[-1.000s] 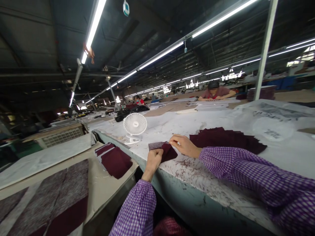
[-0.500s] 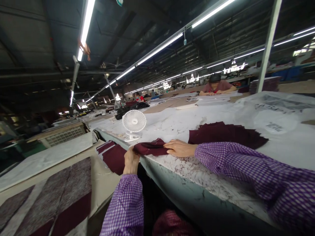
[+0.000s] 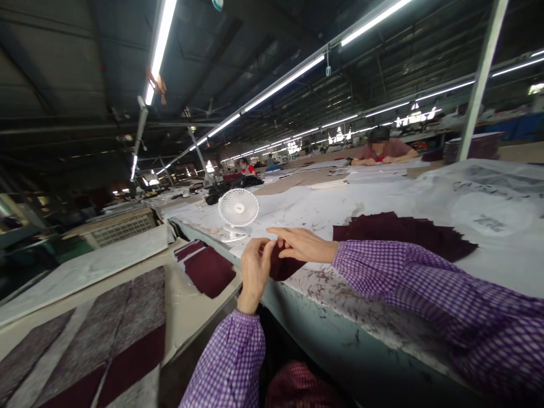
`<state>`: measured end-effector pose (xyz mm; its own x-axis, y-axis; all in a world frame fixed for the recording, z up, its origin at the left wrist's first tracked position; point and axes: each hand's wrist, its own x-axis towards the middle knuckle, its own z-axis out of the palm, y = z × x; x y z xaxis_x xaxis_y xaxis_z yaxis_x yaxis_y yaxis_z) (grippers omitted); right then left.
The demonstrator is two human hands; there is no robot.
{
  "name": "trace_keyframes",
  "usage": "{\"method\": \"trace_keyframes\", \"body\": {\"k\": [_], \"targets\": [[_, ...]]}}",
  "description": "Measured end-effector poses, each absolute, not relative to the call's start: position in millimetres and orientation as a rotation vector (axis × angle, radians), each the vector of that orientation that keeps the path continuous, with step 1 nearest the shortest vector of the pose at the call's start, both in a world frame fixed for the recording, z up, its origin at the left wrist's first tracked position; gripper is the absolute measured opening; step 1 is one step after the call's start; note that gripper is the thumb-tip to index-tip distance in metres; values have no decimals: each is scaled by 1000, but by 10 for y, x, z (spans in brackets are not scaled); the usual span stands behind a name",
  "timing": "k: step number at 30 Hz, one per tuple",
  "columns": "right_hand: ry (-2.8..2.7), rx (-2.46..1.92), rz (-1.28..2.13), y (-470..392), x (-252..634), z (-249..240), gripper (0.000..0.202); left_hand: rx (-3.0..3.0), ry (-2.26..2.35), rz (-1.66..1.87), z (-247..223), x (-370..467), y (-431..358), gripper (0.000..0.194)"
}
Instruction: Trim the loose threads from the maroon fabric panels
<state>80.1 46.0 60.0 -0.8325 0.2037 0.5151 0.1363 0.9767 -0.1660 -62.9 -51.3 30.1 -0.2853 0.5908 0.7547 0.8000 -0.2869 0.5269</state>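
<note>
Maroon cloth [image 3: 287,270] looks matt, the fan [image 3: 238,208] smooth plastic.

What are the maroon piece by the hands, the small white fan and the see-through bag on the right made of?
Maroon piece: probably fabric, matte; its dark, even surface shows no gloss, though the fibre is unclear.
Small white fan: likely smooth plastic, judging by its uniform white, moulded-looking grille.
See-through bag: apparently thin plastic film, slightly shiny, with wrinkles and printing.

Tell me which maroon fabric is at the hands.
The small piece between the left hand and right hand. The fanned pile lies on the white worktop beyond the right sleeve; the stack and part-maroon panels lie on beige covering at left.
</note>
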Motion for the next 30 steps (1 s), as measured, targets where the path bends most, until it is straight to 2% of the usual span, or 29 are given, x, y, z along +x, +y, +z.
{"method": "trace_keyframes", "body": {"k": [2,5,9,12,17,24,30], "targets": [[-2566,-272,118,508,768,584,38,-1542,-1514,-1562,232,-521,-631,25],[-2612,-245,70,523,764,579,18,-2031,-1414,-1106,56,-378,-734,23],[-2719,-248,-49,446,768,588,20,-2027,-1596,-724,-173,-297,-685,26],[-2790,-221,-219,425,740,574,17,-1930,-1633,-644,-272,-300,-636,29],[-2627,-146,-459,532,631,603,22,-1883,-1612,-567,-283,-284,-626,32],[-2360,-661,84,809,478,732,23,-1972,-1735,-571,-202,-234,-638,35],[-2091,-880,291,1117,586,909,21,-1971,-1805,-598,-197,-199,-652,31]]}}
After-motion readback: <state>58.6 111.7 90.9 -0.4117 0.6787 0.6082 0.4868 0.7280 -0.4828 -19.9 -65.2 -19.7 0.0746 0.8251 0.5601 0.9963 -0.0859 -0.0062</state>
